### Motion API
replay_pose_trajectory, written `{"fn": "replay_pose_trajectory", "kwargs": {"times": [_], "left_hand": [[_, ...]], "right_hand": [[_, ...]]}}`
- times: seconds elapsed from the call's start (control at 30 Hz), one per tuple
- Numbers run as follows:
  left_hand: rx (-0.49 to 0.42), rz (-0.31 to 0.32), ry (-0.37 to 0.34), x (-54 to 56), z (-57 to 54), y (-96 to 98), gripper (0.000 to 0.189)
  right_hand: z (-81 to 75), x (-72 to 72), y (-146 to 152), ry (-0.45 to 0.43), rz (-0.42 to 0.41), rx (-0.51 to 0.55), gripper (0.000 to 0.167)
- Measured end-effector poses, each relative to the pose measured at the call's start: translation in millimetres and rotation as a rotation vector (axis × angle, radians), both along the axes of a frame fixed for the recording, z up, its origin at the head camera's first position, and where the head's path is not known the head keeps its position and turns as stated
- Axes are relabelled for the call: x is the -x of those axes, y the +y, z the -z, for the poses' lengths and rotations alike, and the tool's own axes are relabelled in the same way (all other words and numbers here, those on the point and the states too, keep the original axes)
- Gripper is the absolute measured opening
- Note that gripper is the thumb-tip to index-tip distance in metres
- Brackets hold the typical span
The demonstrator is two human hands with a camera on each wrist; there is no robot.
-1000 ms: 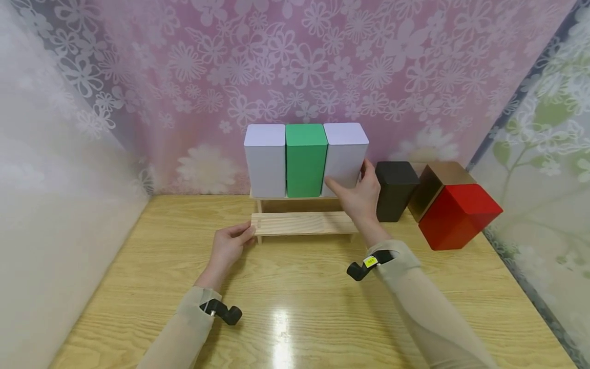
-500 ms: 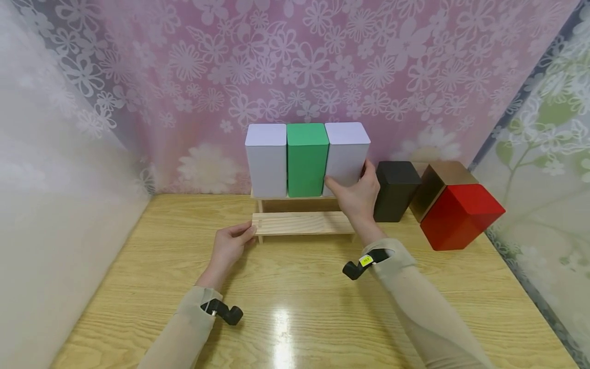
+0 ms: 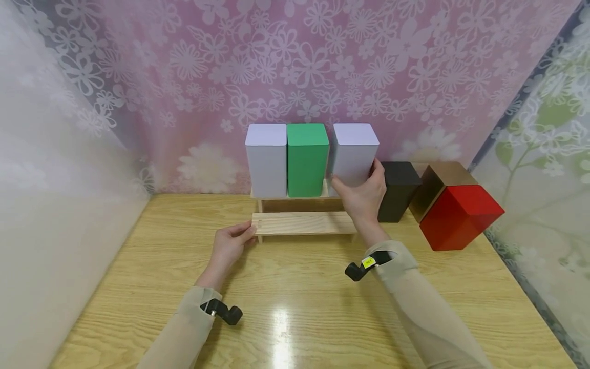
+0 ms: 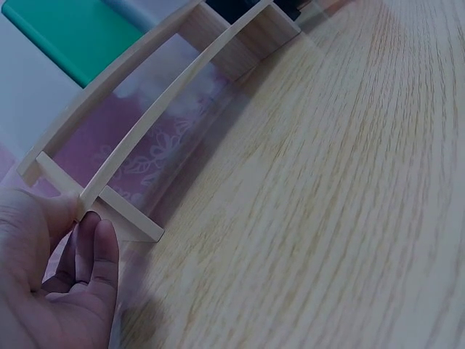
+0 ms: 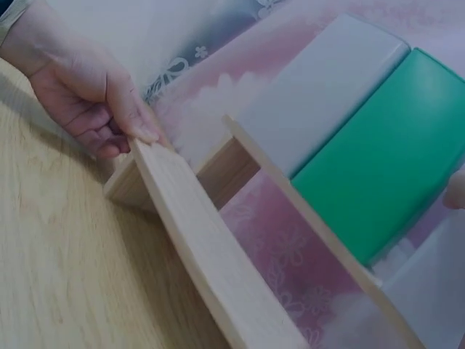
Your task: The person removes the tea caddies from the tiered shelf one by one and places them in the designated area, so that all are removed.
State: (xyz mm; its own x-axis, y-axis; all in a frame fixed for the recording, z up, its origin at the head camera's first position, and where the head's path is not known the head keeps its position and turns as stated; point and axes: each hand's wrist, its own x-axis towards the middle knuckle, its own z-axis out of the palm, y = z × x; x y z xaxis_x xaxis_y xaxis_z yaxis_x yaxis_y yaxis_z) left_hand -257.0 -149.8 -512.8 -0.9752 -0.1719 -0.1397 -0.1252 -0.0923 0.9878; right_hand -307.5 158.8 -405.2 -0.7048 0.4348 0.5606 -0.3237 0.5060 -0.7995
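A two-step wooden rack stands on the table by the curtain. On its upper step are a white box at the left and a green box beside it. My right hand grips a second white box at the right end, thumb on its left side and fingers on its right. A narrow gap parts this box from the green one. My left hand pinches the left end of the lower step; in the left wrist view the thumb lies on top of the board and the fingers curl beneath.
Right of the rack stands a black box, close to my right hand. Beyond it are a brown box and a tilted red box. A pink flowered curtain hangs right behind the rack.
The right-hand white box has shifted to the right with my right hand, opening a gap beside the green box. My left hand keeps its place on the lower step.
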Motion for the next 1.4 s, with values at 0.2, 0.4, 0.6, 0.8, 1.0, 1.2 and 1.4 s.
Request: {"fn": "replay_pose_trajectory", "kwargs": {"times": [0.2,0.4,0.6,0.8,1.0,1.2,1.4], "left_hand": [[0.000,0.000,0.001,-0.7,-0.4,3.1,0.031],[0.016,0.013,0.005,-2.6,-4.1,4.7,0.032],[0.011,0.015,0.011,-0.9,-3.6,6.2,0.032],[0.025,0.015,0.012,-0.7,-0.9,3.6,0.032],[0.015,0.007,0.006,-1.4,0.2,1.5,0.034],[0.010,0.006,0.014,-2.2,1.6,1.2,0.035],[0.015,0.014,0.023,-3.2,1.1,2.5,0.036]], "right_hand": [[-7.4,1.7,-4,0.018,0.034,0.014,0.101],[-11.9,-0.1,-3,0.031,0.069,0.015,0.094],[-13.9,-4.6,3,0.048,0.059,0.046,0.086],[-16.3,-14.4,8,0.058,0.030,0.084,0.086],[-20.3,-30.8,17,0.097,-0.009,0.094,0.083],[-25.9,-52.0,35,0.117,-0.009,0.103,0.081],[-47.9,-93.8,42,0.106,0.001,0.121,0.077]]}}
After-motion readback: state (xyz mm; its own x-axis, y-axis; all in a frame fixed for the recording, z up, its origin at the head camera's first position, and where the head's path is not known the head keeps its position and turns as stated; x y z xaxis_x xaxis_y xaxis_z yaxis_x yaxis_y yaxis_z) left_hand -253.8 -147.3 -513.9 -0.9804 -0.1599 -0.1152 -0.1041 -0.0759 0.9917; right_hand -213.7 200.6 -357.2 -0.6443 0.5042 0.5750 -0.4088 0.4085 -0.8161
